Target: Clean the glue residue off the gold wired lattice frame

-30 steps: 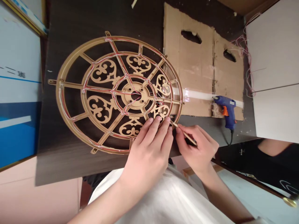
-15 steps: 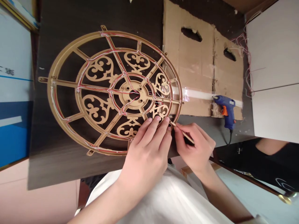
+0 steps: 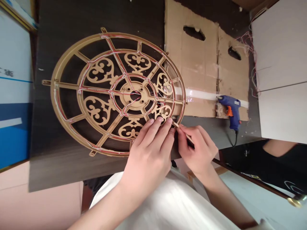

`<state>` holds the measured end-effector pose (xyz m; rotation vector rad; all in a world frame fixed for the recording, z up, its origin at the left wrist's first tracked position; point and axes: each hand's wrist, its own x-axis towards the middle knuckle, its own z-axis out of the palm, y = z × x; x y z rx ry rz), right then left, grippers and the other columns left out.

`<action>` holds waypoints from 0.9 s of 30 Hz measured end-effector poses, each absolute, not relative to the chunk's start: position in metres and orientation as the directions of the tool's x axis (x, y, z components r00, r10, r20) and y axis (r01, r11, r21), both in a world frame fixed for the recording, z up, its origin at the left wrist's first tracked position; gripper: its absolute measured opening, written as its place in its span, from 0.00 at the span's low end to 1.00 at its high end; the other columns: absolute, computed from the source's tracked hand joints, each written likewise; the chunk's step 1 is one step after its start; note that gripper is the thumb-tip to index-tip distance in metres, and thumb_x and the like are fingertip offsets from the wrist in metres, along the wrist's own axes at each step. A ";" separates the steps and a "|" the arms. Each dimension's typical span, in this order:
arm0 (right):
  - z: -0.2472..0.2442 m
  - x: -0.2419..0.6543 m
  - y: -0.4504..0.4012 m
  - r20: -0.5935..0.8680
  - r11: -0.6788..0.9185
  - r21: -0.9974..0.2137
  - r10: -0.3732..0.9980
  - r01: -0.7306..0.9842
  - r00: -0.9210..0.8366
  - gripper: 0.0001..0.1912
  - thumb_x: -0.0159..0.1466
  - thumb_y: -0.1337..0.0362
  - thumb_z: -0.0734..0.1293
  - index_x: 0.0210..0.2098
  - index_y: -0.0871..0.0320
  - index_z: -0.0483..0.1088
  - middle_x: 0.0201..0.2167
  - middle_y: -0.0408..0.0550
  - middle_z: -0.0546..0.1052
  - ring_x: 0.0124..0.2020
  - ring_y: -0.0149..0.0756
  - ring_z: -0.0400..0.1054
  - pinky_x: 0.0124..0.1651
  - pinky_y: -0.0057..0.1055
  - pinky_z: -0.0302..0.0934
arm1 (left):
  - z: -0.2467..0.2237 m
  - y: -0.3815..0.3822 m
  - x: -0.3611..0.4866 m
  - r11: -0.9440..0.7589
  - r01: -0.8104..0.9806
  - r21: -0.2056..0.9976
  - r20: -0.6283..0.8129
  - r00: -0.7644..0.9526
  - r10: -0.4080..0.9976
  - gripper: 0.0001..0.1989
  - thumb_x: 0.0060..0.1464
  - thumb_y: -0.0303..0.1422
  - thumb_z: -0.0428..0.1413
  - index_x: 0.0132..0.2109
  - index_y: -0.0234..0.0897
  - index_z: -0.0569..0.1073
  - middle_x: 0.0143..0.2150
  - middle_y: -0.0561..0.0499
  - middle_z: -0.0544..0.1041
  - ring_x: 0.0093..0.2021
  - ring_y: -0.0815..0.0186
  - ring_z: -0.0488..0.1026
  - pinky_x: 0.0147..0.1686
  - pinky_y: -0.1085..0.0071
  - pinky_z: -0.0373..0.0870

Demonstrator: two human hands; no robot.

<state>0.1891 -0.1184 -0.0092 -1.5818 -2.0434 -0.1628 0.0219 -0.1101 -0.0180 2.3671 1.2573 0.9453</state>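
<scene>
A round gold-coloured openwork frame point(image 3: 68, 85) with spokes and scroll ornaments lies on the dark table. Red and white wires point(image 3: 124, 75) run along its rings and spokes. My left hand point(image 3: 151, 145) rests over the frame's near right part, fingers stretched out and hiding some of it. Just to the right, my right hand point(image 3: 198, 148) pinches a thin wooden stick point(image 3: 189, 138). The stick's tip meets the frame's outer ring beside my left fingertips; exactly what it presses on is too small to make out.
Brown cardboard point(image 3: 192, 64) with two torn holes and clear tape lies at the back right, partly under the frame. A blue glue gun point(image 3: 232, 108) with an orange trigger rests at its near edge. Loose wires point(image 3: 254, 64) hang by the white panels point(image 3: 278, 64) at right.
The view has shifted slightly. The frame sits a little differently in the picture, and both hands have moved only slightly. My right hand still grips the stick at the outer ring.
</scene>
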 end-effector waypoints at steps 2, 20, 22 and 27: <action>-0.008 0.190 -0.118 0.520 0.289 -0.228 0.844 0.930 -0.134 0.10 0.69 0.76 0.70 0.40 0.54 0.71 0.28 0.40 0.78 0.28 0.30 0.71 0.34 0.26 0.67 | -0.017 -0.110 0.022 -0.572 0.620 0.537 0.414 0.397 0.819 0.16 0.61 0.19 0.57 0.55 0.26 0.80 0.64 0.42 0.78 0.65 0.54 0.72 0.70 0.55 0.64; -0.001 0.191 -0.117 0.447 0.260 -0.328 0.890 0.908 -0.093 0.09 0.67 0.75 0.69 0.37 0.53 0.72 0.25 0.39 0.78 0.22 0.29 0.70 0.27 0.27 0.64 | -0.017 -0.110 0.020 -0.584 0.614 0.532 0.426 0.402 0.810 0.16 0.61 0.20 0.58 0.55 0.25 0.80 0.64 0.41 0.79 0.64 0.51 0.74 0.68 0.53 0.67; -0.002 0.191 -0.118 0.447 0.259 -0.323 0.890 0.910 -0.094 0.09 0.68 0.75 0.69 0.37 0.53 0.72 0.25 0.39 0.78 0.23 0.29 0.70 0.27 0.27 0.64 | -0.018 -0.110 0.020 -0.582 0.615 0.532 0.426 0.400 0.812 0.16 0.62 0.20 0.58 0.55 0.25 0.80 0.64 0.42 0.78 0.64 0.51 0.74 0.68 0.54 0.67; -0.001 0.190 -0.115 0.451 0.229 -0.326 0.890 0.917 -0.062 0.09 0.68 0.75 0.69 0.37 0.54 0.71 0.26 0.38 0.78 0.23 0.29 0.70 0.28 0.26 0.63 | -0.017 -0.110 0.020 -0.577 0.607 0.546 0.410 0.407 0.816 0.15 0.61 0.19 0.58 0.54 0.25 0.80 0.63 0.42 0.79 0.64 0.52 0.73 0.69 0.54 0.66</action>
